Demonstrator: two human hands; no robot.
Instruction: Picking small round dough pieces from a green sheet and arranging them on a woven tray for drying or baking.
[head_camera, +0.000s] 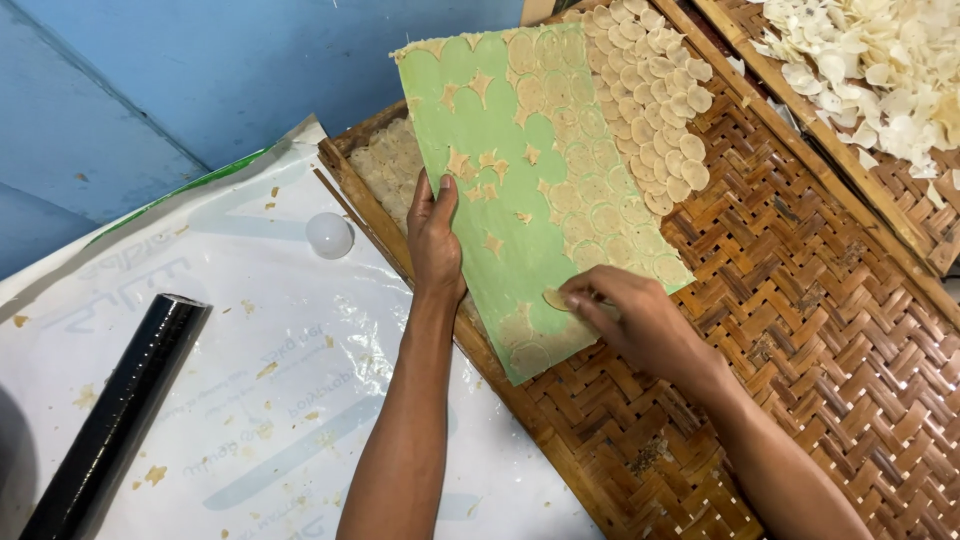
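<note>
Green sheet lies tilted across a woven tray, its long axis running from about 11 o'clock at the far end to 5 o'clock at the near corner. Thin pale dough rounds cover its right half, while the left half is mostly bare green with star-shaped scraps between the cut-outs.

Left hand sits at the sheet's left edge, at 9 o'clock from its middle; the thumb lies on top of the sheet and the fingers seem to curl under the edge, so this grip is pinching the sheet itself. Right hand is at the near right edge, at about 5 o'clock from the sheet's middle. Its fingertips are pressed together on one round, which lies just at 9 o'clock from that hand, touching the fingertips. So the right hand is the nearer one to the rounds on the sheet, and they stretch away from it toward 12 o'clock along the sheet's length.

More rounds lie in rows on the tray at 1 o'clock of the sheet. A black roller and a small white ball rest on the plastic-covered worktop at 8 o'clock, well apart from both hands.
</note>
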